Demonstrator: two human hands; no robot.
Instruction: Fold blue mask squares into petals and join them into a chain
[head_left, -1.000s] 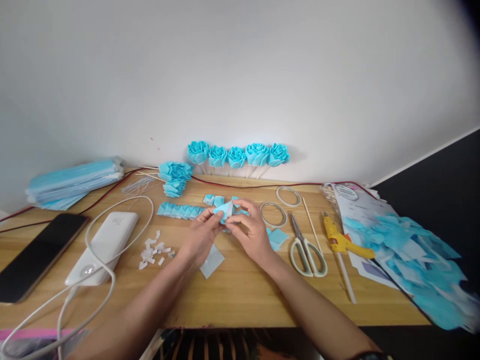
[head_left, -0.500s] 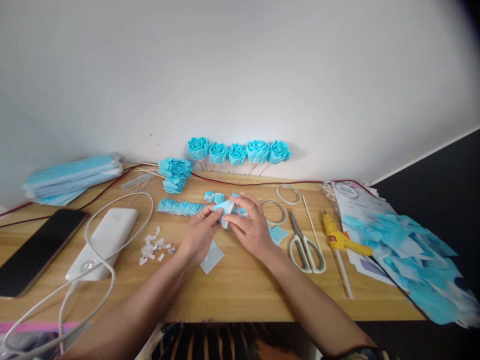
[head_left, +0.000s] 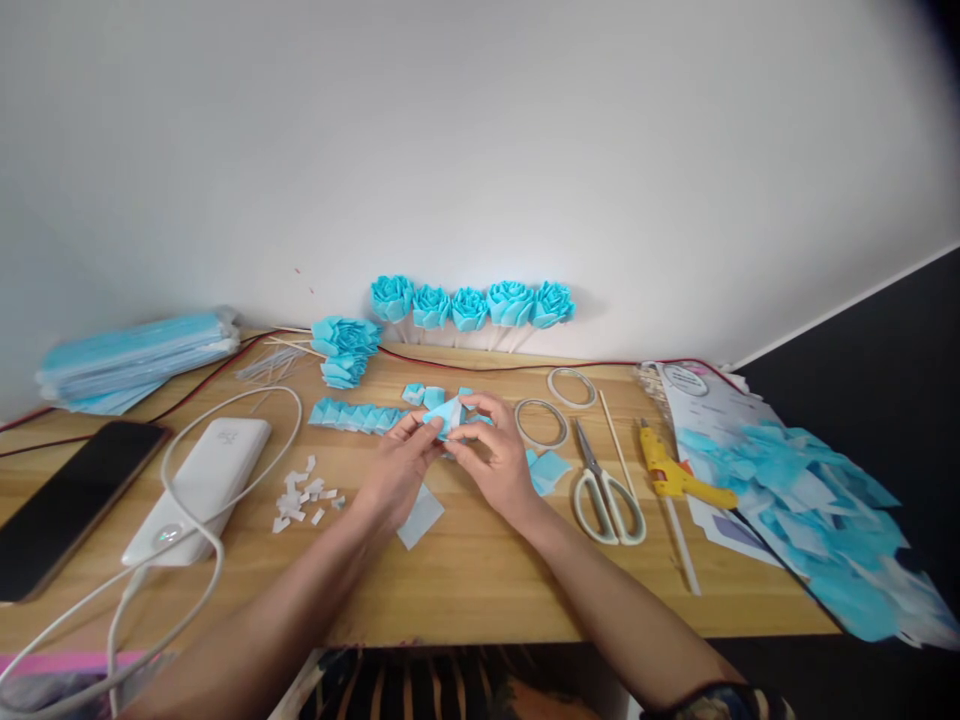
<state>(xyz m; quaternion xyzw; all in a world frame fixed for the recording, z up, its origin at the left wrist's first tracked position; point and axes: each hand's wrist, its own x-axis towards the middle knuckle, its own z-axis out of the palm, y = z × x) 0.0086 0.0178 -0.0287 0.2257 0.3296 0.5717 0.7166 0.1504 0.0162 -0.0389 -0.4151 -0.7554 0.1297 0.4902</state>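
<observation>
My left hand [head_left: 397, 470] and my right hand [head_left: 495, 462] meet over the middle of the wooden table [head_left: 480, 580]. Together they pinch a small folded blue piece [head_left: 448, 414] between fingertips. Just behind it lies a row of folded blue pieces [head_left: 358, 416] and a few loose blue squares [head_left: 424, 395]. A pale blue square [head_left: 421, 517] lies under my left wrist. Further back sit a blue paper flower [head_left: 343, 346] lying flat and several blue flowers on sticks [head_left: 472, 308] against the wall.
Scissors [head_left: 606, 490], a yellow glue gun [head_left: 675, 475], wooden sticks [head_left: 616, 432] and two tape rings [head_left: 544, 422] lie right of my hands. Blue scraps [head_left: 810, 500] cover a sheet at far right. Left: white paper bits [head_left: 300, 497], power bank [head_left: 201, 486], cable, phone [head_left: 71, 500], stacked masks [head_left: 135, 358].
My hands keep working the blue piece in place; my fingers have shifted slightly on it. The view has drifted a little.
</observation>
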